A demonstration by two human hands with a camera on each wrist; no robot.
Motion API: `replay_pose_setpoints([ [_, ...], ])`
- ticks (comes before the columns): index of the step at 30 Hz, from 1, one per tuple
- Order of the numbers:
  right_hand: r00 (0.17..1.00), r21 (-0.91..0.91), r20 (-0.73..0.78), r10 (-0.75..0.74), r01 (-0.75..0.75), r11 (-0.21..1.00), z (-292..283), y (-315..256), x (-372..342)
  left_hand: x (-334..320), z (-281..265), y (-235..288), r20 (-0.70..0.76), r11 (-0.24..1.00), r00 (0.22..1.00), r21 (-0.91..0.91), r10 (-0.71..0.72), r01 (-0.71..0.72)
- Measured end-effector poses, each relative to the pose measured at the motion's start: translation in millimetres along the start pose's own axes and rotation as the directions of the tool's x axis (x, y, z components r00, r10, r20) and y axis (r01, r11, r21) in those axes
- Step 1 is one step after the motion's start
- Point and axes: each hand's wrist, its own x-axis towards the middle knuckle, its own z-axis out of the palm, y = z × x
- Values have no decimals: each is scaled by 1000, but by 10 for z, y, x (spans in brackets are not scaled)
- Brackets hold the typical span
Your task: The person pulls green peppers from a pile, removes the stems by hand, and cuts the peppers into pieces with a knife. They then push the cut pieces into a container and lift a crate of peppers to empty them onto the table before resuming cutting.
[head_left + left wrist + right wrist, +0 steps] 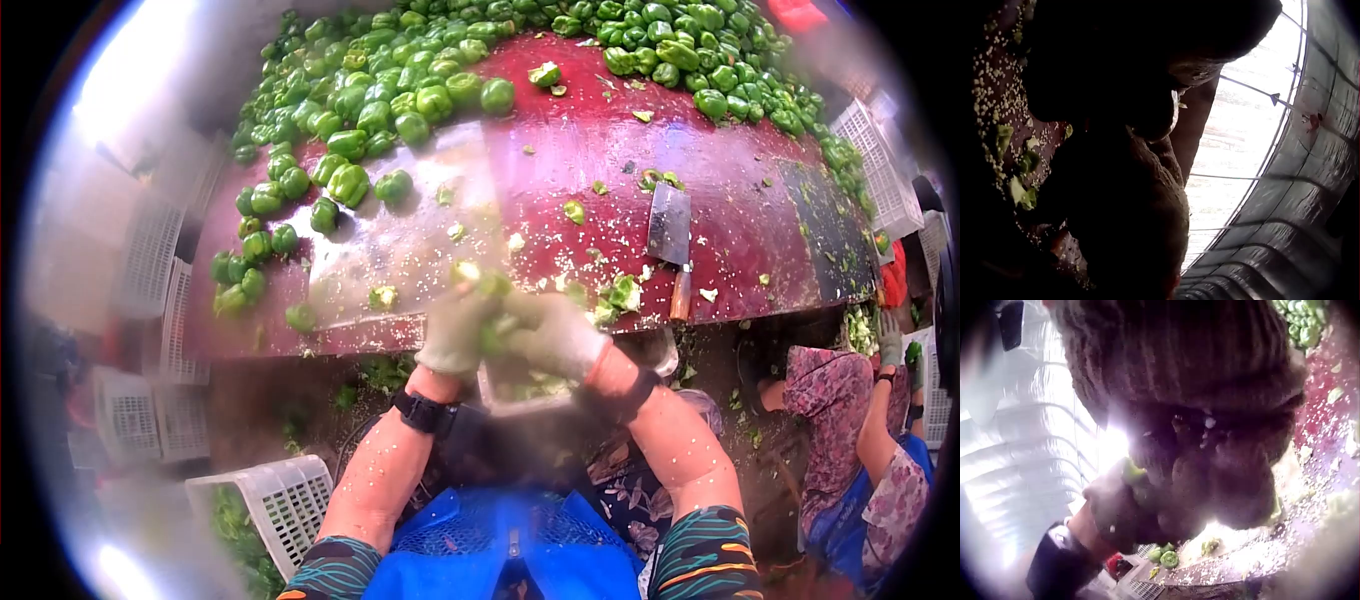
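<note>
Both gloved hands meet close together over the front edge of the red table (560, 215). My left hand (452, 332) and my right hand (562, 335) grip a green bell pepper (492, 338) between them, blurred and mostly covered by the fingers. In the right wrist view a bit of green pepper (1135, 472) shows between the two gloves. The left wrist view is mostly dark, with the glove (1141, 212) in silhouette. A cleaver (669, 225) with a wooden handle lies on the table to the right of the hands.
Whole green peppers (380, 80) heap at the back and left, with another pile (690, 50) back right. Cut pepper pieces (622, 293) and seeds litter the table. A white container (525, 405) sits below the hands. White crates (290, 505) stand around. Another person (850, 430) is at right.
</note>
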Motion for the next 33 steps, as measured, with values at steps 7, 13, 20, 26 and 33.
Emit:
replay_pose_setpoints([
  [7, 795, 5, -437, -420, 469, 883, 203, 199, -10, 37, 123, 157, 35, 725, 904, -584, -426, 365],
  [13, 966, 880, -174, 193, 64, 471, -25, -136, -196, -62, 242, 351, 67, 661, 911, -667, -406, 344],
  [20, 958, 846, -263, 115, 172, 504, -57, 4, -126, -141, 302, 604, 163, 617, 901, -678, -403, 399],
  [26, 831, 817, -348, 435, 42, 575, -257, 204, 49, -46, 193, 256, 144, 994, 984, 24, 106, -111],
  [33, 971, -587, -60, 231, -222, 779, -306, 254, -40, -49, -107, 394, 381, 399, 835, 748, 397, -530],
])
